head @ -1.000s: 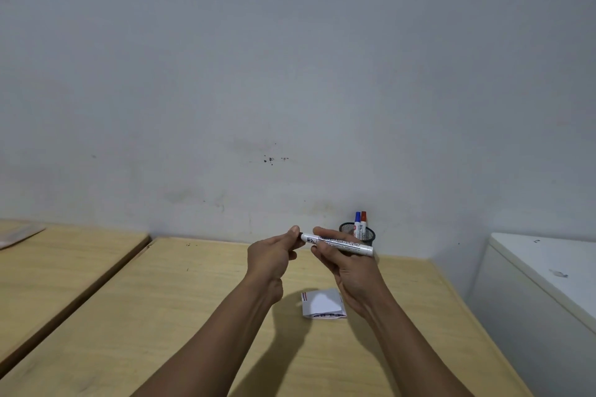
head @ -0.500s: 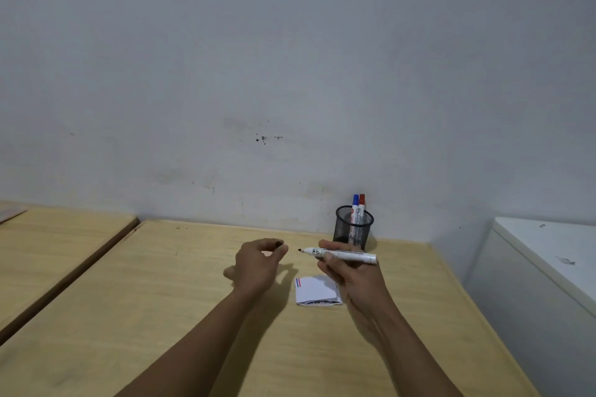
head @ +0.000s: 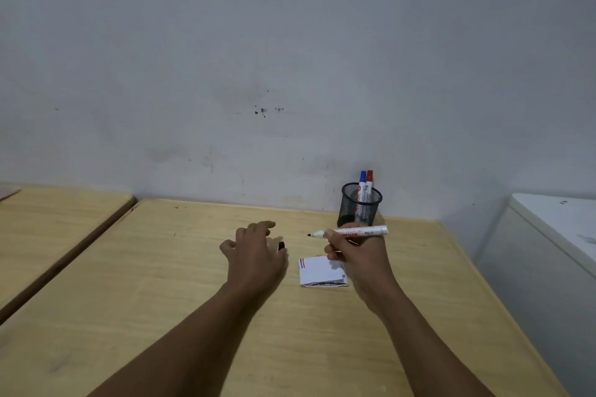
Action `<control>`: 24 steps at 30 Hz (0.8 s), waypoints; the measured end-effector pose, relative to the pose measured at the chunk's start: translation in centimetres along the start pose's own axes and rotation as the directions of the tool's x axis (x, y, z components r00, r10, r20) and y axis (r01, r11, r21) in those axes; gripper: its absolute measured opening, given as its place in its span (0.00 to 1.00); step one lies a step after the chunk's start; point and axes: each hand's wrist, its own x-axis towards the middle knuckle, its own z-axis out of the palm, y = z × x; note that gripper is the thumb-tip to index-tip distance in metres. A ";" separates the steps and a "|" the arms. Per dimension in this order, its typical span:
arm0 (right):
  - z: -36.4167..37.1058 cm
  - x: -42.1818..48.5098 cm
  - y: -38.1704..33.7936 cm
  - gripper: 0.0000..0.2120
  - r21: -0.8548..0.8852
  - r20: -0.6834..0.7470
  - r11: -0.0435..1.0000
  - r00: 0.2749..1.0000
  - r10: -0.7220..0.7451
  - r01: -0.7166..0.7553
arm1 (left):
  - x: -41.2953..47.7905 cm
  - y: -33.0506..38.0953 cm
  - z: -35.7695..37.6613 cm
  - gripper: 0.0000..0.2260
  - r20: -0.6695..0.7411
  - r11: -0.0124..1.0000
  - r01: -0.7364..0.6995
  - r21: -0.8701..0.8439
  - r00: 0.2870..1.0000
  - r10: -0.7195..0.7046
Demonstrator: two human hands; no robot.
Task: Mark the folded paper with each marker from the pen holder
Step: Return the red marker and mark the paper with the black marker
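Folded paper lies flat on the tabletop, white, with short red and blue strokes at its upper-left corner; its right edge is partly covered by the right hand. Right hand fingers are clamped on an uncapped white marker, held roughly level above the paper, dark tip pointing left, not touching the sheet. Left hand hovers just left of the paper, palm down, fingers loosely curled with a small black cap showing at their tips (how firmly it is gripped, cannot tell). Black mesh pen holder stands upright behind the right hand near the wall, holding two markers side by side: blue-capped marker on the left, red-capped marker on the right. A second wooden surface sits to the left across a dark gap. White cabinet stands to the right of the tabletop.
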 end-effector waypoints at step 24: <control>1.9 1.7 4.3 0.20 -0.560 0.080 0.818 0.991 -0.106 0.133 | -3.8 0.5 1.0 0.16 0.148 0.983 -0.139 0.119 0.982 0.121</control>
